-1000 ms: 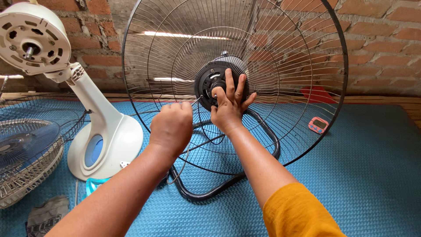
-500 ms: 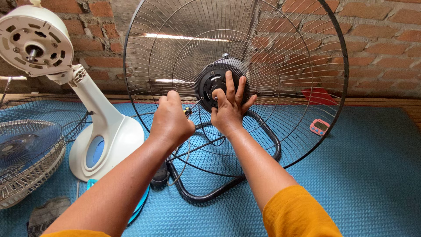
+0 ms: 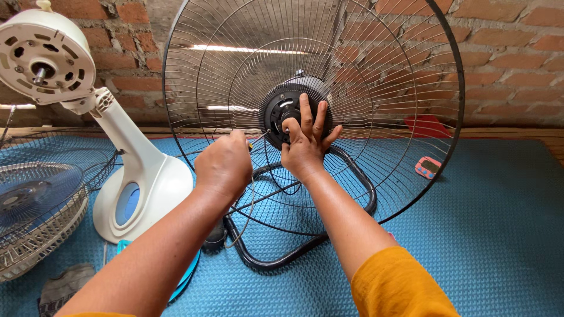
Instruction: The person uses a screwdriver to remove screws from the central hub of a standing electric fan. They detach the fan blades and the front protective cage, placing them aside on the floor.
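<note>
The right hand (image 3: 304,145) lies open, fingers spread, flat on the black round motor hub (image 3: 283,111) of the large dark wire fan guard (image 3: 376,70), which stands on its black tubular stand (image 3: 305,243) mid-way along the blue foam mat (image 3: 499,235). The left hand (image 3: 224,165) is closed round a screwdriver (image 3: 257,141) (handle mostly hidden), whose tip meets the hub. A white fan body (image 3: 138,176) stands near the mat's left edge.

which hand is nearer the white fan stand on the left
Left. The left hand, closed on a screwdriver, is just right of the white fan stand. The right hand is farther right, pressed flat against the black motor hub of the wire fan guard.
</note>
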